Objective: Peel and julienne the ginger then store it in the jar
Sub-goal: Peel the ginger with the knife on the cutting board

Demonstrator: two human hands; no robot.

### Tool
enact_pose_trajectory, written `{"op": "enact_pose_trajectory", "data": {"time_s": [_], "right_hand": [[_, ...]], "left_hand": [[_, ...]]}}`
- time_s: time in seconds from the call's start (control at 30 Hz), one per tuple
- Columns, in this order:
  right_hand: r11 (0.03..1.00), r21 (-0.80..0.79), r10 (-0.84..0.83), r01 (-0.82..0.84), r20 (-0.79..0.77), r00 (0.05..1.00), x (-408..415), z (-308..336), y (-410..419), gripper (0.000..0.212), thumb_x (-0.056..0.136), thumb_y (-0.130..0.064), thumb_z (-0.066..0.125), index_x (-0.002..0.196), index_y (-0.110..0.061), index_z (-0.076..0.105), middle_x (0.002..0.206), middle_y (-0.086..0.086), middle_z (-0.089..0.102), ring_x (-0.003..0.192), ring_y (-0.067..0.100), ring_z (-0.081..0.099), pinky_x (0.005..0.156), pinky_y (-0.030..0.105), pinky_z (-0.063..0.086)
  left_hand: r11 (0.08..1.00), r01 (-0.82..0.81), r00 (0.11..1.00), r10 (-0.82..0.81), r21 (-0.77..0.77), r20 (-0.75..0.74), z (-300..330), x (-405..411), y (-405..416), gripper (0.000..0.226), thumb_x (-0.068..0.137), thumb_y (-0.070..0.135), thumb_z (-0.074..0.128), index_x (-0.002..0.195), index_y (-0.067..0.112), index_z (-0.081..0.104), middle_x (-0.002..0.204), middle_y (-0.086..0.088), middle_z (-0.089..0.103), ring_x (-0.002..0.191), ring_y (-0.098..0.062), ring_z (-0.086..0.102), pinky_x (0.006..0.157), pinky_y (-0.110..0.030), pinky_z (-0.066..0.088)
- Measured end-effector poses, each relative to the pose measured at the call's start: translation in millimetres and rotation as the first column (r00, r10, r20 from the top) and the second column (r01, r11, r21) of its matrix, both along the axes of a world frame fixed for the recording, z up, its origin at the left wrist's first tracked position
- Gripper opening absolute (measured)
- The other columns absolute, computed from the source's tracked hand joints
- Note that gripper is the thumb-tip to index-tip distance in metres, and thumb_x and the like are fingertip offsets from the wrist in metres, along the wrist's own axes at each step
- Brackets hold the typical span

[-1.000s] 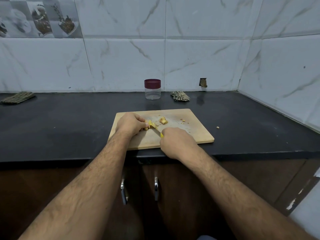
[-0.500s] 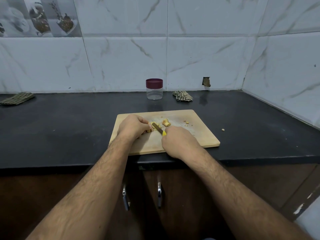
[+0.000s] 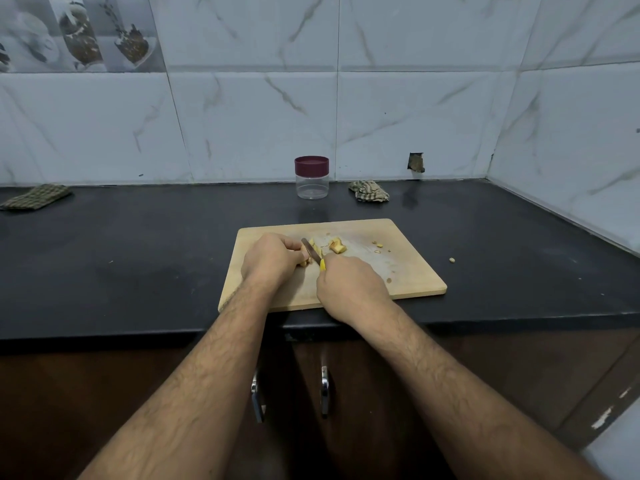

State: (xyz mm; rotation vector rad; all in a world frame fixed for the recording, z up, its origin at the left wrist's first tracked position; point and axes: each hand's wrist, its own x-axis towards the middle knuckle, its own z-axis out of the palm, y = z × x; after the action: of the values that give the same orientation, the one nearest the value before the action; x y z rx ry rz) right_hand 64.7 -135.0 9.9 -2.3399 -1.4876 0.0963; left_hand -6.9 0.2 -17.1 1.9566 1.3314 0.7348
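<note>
Pinning ginger [image 3: 306, 260] under your curled left hand [image 3: 272, 258] at the cutting board's [image 3: 408, 271] centre; right hand [image 3: 349, 284], fingers clamped on the knife [image 3: 313, 252], blade just right of those fingertips.

Marble-look wall tiles [image 3: 263, 126], black countertop [image 3: 121, 258], brown cabinet doors [image 3: 363, 393], perhaps wood.

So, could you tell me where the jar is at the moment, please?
In the head view the jar stands upright with its maroon lid on at the back of the black counter, against the tiled wall, beyond the cutting board and just left of a crumpled cloth.
</note>
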Motion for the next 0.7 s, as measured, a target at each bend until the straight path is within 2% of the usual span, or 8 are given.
{"op": "enact_pose_trajectory", "data": {"time_s": [0.1,0.2,0.27,0.43,0.7], "right_hand": [[1.000,0.003,0.001,-0.001,0.014,1.000,-1.5,-0.5,-0.8,0.027,0.099,-0.016,0.040,0.121,-0.013,0.056,0.114,0.007,0.061,0.096,0.024,0.054,0.071,0.033,0.036],[1.000,-0.002,-0.003,0.003,0.023,1.000,-2.5,-0.7,-0.4,0.027,0.100,-0.017,0.039,0.121,-0.014,0.056,0.114,0.007,0.061,0.093,0.023,0.052,0.071,0.033,0.036],[1.000,-0.012,-0.005,0.005,0.028,1.000,-3.1,-0.3,-0.1,0.027,0.100,-0.016,0.039,0.120,-0.015,0.056,0.114,0.007,0.061,0.098,0.025,0.055,0.071,0.033,0.036],[1.000,-0.028,-0.001,0.002,0.044,0.999,-4.1,2.2,-1.4,0.026,0.100,-0.016,0.039,0.119,-0.014,0.056,0.114,0.007,0.061,0.092,0.023,0.051,0.072,0.033,0.037],[0.998,-0.056,0.010,-0.004,0.105,0.994,0.6,0.6,-1.2,0.027,0.099,-0.017,0.039,0.119,-0.017,0.056,0.114,0.005,0.062,0.099,0.024,0.056,0.070,0.033,0.036]], "left_hand": [[1.000,-0.004,1.000,0.004,0.004,0.000,0.6,0.6,-0.8,0.017,0.086,0.032,0.072,0.069,0.034,0.073,0.081,0.016,0.072,0.088,-0.011,0.066,0.075,-0.029,0.050],[1.000,0.006,1.000,-0.006,0.000,0.001,1.4,0.7,-0.9,0.021,0.088,0.031,0.071,0.067,0.035,0.073,0.083,0.015,0.073,0.090,-0.012,0.066,0.083,-0.033,0.054],[1.000,0.018,1.000,-0.018,0.005,-0.002,2.2,0.9,-1.6,0.027,0.090,0.030,0.069,0.064,0.037,0.070,0.087,0.014,0.073,0.093,-0.014,0.066,0.088,-0.036,0.054],[1.000,-0.017,1.000,0.017,0.007,-0.008,5.6,1.3,-7.2,0.029,0.088,0.025,0.069,0.062,0.037,0.068,0.090,0.013,0.072,0.093,-0.014,0.064,0.078,-0.029,0.050],[0.999,-0.011,1.000,0.011,-0.041,0.001,9.4,1.9,-9.4,0.021,0.082,0.021,0.070,0.064,0.032,0.073,0.074,0.013,0.070,0.079,-0.014,0.062,0.065,-0.027,0.045]]}}
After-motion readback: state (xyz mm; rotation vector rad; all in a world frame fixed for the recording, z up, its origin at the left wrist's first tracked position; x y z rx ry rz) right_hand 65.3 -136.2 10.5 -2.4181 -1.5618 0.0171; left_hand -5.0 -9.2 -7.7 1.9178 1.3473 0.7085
